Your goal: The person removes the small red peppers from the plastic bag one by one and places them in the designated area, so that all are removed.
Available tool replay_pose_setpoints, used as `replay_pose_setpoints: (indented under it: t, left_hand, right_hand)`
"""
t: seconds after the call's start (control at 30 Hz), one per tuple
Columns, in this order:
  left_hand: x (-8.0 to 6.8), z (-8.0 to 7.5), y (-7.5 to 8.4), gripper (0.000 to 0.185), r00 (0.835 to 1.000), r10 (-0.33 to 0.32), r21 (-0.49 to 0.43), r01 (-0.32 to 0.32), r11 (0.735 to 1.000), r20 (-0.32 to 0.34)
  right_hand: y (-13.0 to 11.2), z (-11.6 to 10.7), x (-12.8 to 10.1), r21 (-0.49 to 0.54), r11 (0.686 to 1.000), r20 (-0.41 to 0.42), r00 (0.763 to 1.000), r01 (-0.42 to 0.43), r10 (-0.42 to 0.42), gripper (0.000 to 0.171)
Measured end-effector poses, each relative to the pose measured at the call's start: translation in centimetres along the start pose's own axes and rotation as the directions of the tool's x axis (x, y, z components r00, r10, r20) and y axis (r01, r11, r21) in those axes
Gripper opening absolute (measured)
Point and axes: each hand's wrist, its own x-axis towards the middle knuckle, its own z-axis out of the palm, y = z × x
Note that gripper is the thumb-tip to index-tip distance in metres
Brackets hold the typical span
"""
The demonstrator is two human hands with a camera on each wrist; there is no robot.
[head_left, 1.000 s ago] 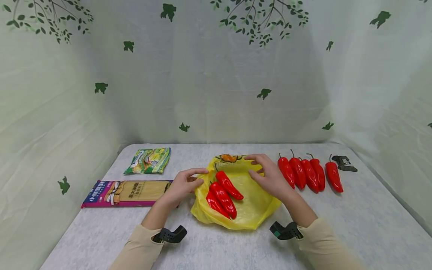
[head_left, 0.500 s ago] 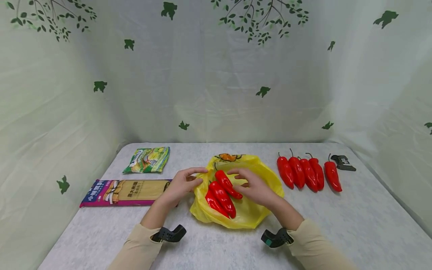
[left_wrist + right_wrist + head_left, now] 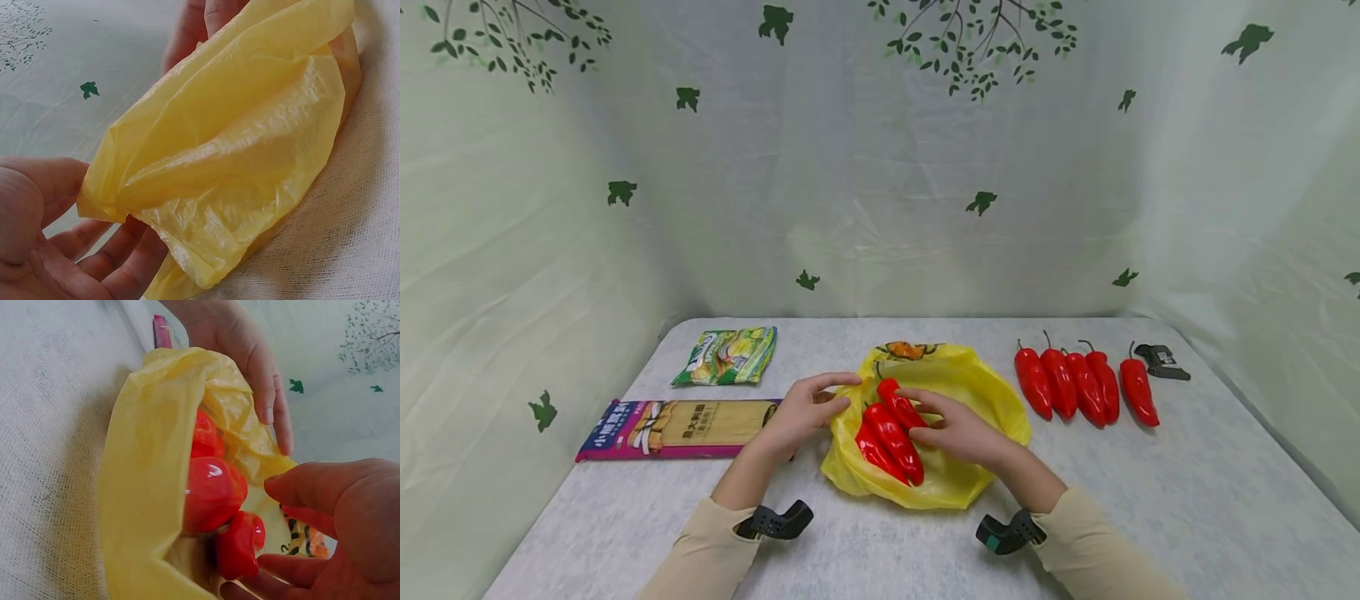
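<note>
A yellow plastic bag [image 3: 973, 492] lies spread in the middle of the table, its mouth facing up and towards me. Inside are three shiny red chili peppers [image 3: 892, 437], side by side at its left. My left hand [image 3: 805, 412] holds the bag's left rim between thumb and fingers; the film hides parts of the fingers in the left wrist view. Reaching into the bag, my right hand [image 3: 958, 429] lies over the rightmost pepper [image 3: 237, 547]. Its fingers touch that pepper, while the thumb stands apart in the right wrist view.
Several more red peppers [image 3: 1086, 387] lie in a row on the right, beside a small black packet [image 3: 1162, 362]. On the left are a long noodle pack [image 3: 681, 429] and a green snack bag [image 3: 727, 357]. A pale curtain [image 3: 880, 208] surrounds the table.
My right hand has moved left and down from the bag's right rim onto the rightmost pepper inside. The left hand stays at the left rim.
</note>
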Motion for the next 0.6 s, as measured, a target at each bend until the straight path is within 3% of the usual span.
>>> replay_pose_setpoints:
  t: [0.3, 0.6]
  left_hand:
    - [0.02, 0.01, -0.01, 0.034, 1.000, -0.001, -0.003, 0.001, 1.000, -0.002]
    - [-0.01, -0.06, 0.00, 0.035, 1.000, -0.004, -0.014, 0.004, 1.000, 0.008]
  right_hand:
    - [0.25, 0.02, -0.03, -0.139, 0.989, -0.001, 0.999, 0.045, -0.046, 0.047]
    - [0.33, 0.12, -0.02, -0.218, 0.976, -0.023, 1.000, -0.004, -0.001, 0.037]
